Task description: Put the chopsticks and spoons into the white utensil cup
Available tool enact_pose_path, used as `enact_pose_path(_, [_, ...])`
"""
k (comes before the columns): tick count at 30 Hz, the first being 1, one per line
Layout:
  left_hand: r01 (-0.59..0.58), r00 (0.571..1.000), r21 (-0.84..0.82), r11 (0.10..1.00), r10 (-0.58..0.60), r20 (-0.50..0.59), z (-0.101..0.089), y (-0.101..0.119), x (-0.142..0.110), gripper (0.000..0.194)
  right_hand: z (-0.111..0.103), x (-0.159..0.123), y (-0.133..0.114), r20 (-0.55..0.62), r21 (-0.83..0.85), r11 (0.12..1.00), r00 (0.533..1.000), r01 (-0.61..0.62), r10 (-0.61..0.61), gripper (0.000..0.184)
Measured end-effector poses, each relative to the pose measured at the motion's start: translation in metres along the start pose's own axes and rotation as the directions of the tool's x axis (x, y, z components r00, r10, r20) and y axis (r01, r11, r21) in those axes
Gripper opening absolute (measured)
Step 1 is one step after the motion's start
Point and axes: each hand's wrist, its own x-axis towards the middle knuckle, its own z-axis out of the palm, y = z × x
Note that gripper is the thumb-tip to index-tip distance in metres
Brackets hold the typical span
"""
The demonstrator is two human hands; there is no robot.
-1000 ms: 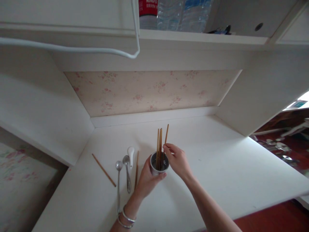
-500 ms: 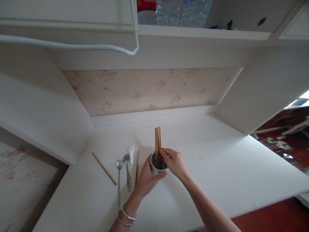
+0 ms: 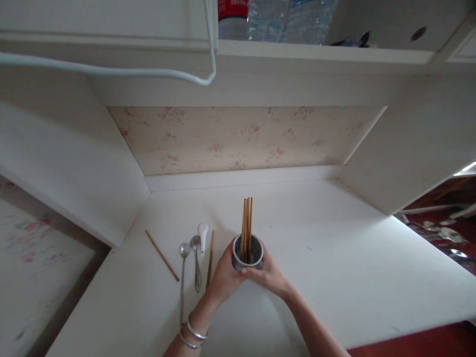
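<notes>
Both my hands wrap round a grey metal cup (image 3: 238,263) at the middle of the white tabletop. My left hand (image 3: 225,275) grips its left side, and my right hand (image 3: 269,272) grips its right side. Several wooden chopsticks (image 3: 247,223) stand in the cup, leaning slightly, with their tops well above the rim. To the left lie a loose chopstick (image 3: 210,258), a white spoon (image 3: 203,235), a short metal spoon (image 3: 197,263) and a long-handled metal spoon (image 3: 183,277). Another chopstick (image 3: 161,255) lies slantwise farther left.
The white tabletop (image 3: 327,248) has side panels and a low back strip with flowered wallpaper (image 3: 245,139) behind. Overhead, a shelf (image 3: 316,52) holds plastic bottles (image 3: 286,22). A white cable (image 3: 148,73) hangs at upper left.
My right hand has let go of the chopsticks and moved down to hold the cup's right side. My left hand keeps its hold. The view has shifted slightly.
</notes>
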Motion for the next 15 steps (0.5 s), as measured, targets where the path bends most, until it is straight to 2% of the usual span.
enact_pose_path(4, [-0.024, 1.0, 0.083, 0.996, 0.023, 0.012, -0.003, 0.0, -0.008, 0.073, 0.006, 0.001, 0.007, -0.05, 0.036, 0.999, 0.999, 0.004, -0.003, 0.074])
enact_pose_path(7, [0.076, 0.996, 0.209, 0.975, -0.062, -0.07, -0.024, 0.013, -0.017, 0.081, 0.006, 0.0, 0.008, -0.06, 0.023, 1.0, 0.998, -0.008, 0.01, 0.072])
enact_pose_path(10, [0.272, 0.958, 0.277, 0.922, -0.233, -0.164, -0.063, 0.037, -0.02, 0.061, 0.005, -0.001, 0.008, -0.048, 0.018, 1.0, 0.999, -0.023, 0.024, 0.073])
enact_pose_path(12, [0.343, 0.927, 0.348, 0.873, -0.254, -0.278, -0.097, 0.053, -0.017, 0.045, 0.004, -0.001, 0.008, -0.044, 0.022, 0.999, 0.999, -0.025, 0.026, 0.074])
enact_pose_path(14, [0.43, 0.876, 0.528, 0.733, -0.197, -0.44, -0.131, 0.061, -0.014, 0.041, 0.004, -0.001, 0.011, -0.042, 0.03, 0.999, 0.999, -0.026, 0.027, 0.076])
enact_pose_path(15, [0.479, 0.849, 0.633, 0.608, -0.138, -0.51, -0.147, 0.061, -0.012, 0.04, 0.003, -0.001, 0.012, -0.042, 0.034, 0.999, 0.999, -0.026, 0.027, 0.076])
